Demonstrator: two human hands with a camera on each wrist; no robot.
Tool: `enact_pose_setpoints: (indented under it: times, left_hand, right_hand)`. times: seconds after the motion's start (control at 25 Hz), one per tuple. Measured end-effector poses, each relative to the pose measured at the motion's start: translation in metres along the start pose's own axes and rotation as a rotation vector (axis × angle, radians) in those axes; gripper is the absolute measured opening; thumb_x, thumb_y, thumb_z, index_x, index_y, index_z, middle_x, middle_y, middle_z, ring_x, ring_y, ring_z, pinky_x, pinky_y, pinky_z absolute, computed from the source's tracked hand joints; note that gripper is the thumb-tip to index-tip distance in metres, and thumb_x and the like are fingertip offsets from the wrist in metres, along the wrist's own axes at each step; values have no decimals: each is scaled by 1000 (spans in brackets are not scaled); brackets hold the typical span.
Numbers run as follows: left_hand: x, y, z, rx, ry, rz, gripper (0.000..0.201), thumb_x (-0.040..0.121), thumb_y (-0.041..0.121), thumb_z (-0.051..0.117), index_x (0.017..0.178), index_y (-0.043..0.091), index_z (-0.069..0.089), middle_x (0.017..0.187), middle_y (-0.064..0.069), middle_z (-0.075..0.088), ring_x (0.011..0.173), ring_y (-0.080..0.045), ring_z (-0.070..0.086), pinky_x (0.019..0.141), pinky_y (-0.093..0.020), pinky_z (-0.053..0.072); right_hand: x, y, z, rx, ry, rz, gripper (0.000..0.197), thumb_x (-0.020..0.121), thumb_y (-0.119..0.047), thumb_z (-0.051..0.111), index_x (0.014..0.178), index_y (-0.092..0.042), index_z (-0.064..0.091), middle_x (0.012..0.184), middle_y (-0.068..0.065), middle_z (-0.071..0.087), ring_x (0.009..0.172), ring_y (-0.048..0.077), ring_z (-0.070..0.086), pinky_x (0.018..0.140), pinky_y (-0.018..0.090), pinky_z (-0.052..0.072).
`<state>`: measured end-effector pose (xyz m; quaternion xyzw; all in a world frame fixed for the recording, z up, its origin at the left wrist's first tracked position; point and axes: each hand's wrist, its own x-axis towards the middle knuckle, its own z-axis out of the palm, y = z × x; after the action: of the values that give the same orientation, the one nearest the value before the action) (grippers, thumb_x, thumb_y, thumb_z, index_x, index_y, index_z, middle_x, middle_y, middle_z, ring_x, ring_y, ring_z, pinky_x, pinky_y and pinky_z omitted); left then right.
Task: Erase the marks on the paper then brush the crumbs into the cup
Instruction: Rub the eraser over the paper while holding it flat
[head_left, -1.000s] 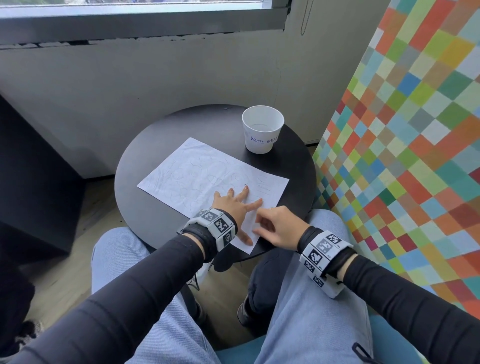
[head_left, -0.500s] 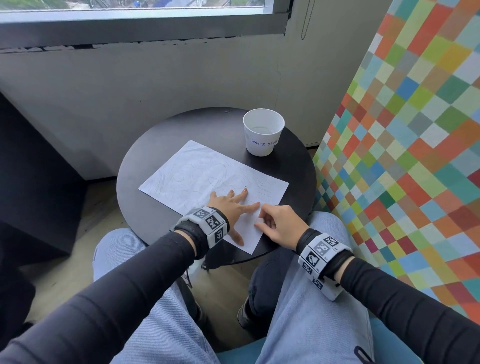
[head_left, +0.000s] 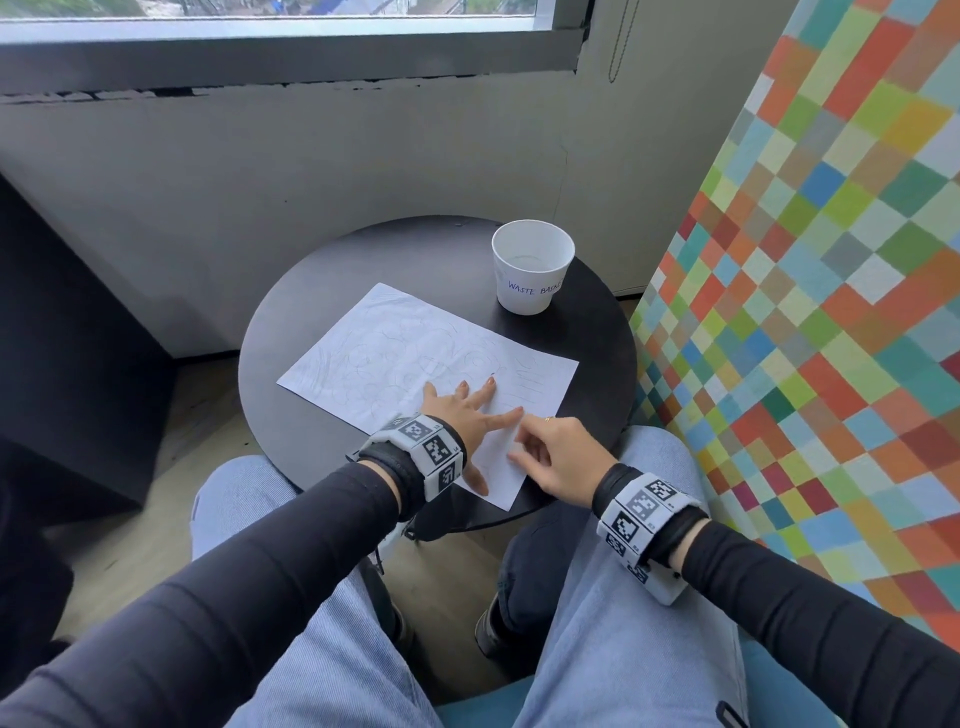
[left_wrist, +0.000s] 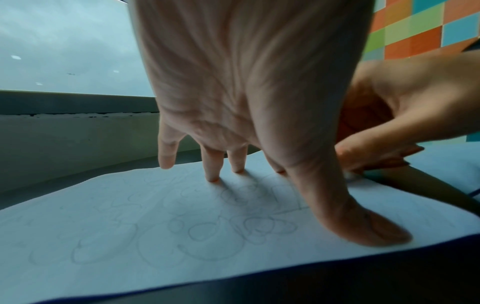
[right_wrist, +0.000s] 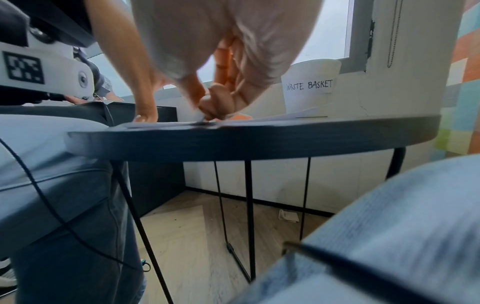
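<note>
A white paper (head_left: 405, 343) covered in faint pencil scribbles lies on the round black table (head_left: 322, 291). My left hand (head_left: 467, 410) lies flat on its near part with the fingers spread, pressing it down; the thumb and fingertips (left_wrist: 213, 176) touch the sheet (left_wrist: 130, 236). My right hand (head_left: 550, 452) sits just to the right, at the paper's near right corner. Its fingertips pinch a small white eraser (right_wrist: 200, 118) against the sheet, and the fingers hide most of it. A white cup (head_left: 532, 267) labelled "WASTE BASKET" stands upright at the table's far right, apart from the paper.
The table is small, and its near edge (right_wrist: 259, 139) sits over my knees. A checkered coloured wall (head_left: 805, 260) stands close on the right. A grey wall under a window lies behind, and a dark cabinet (head_left: 78, 338) stands to the left.
My right hand has shifted slightly over the paper's near right corner. The left hand stays pressed in the same place. The head view has tilted up a little.
</note>
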<state>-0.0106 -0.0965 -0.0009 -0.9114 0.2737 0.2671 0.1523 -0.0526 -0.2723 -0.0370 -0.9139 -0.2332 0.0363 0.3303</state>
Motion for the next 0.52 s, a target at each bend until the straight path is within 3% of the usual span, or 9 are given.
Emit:
enact_pose_setpoints:
  times: [0.08, 0.24, 0.36, 0.52]
  left_hand:
    - [0, 2, -1, 3, -10, -10, 119, 72, 69, 71, 152, 47, -13, 164, -4, -18, 151, -35, 1, 112, -68, 20]
    - [0, 2, -3, 11, -17, -15, 119, 72, 69, 71, 152, 46, -14, 164, -5, -19, 151, -36, 1, 112, -69, 16]
    - [0, 3, -4, 23, -19, -24, 120, 71, 69, 72, 152, 47, -14, 164, -6, -18, 151, -36, 3, 112, -68, 15]
    - [0, 4, -4, 8, -20, -23, 120, 71, 69, 72, 152, 46, -14, 164, -6, -18, 151, -37, 3, 114, -68, 13]
  right_hand:
    - [-3, -1, 1, 18, -82, -57, 13, 85, -19, 68, 80, -12, 58, 65, -9, 54, 55, -2, 47, 61, 12, 38]
    - [1, 3, 2, 31, 20, 29, 14, 85, -20, 68, 80, -12, 58, 62, -8, 54, 54, 1, 48, 61, 15, 39]
    - [-1, 0, 7, 45, -75, -51, 14, 84, -20, 70, 79, -11, 60, 63, -10, 55, 54, 2, 49, 59, 11, 38]
    - [3, 7, 3, 71, 54, 67, 14, 84, -18, 69, 80, -9, 59, 62, -6, 56, 53, 6, 50, 60, 18, 41]
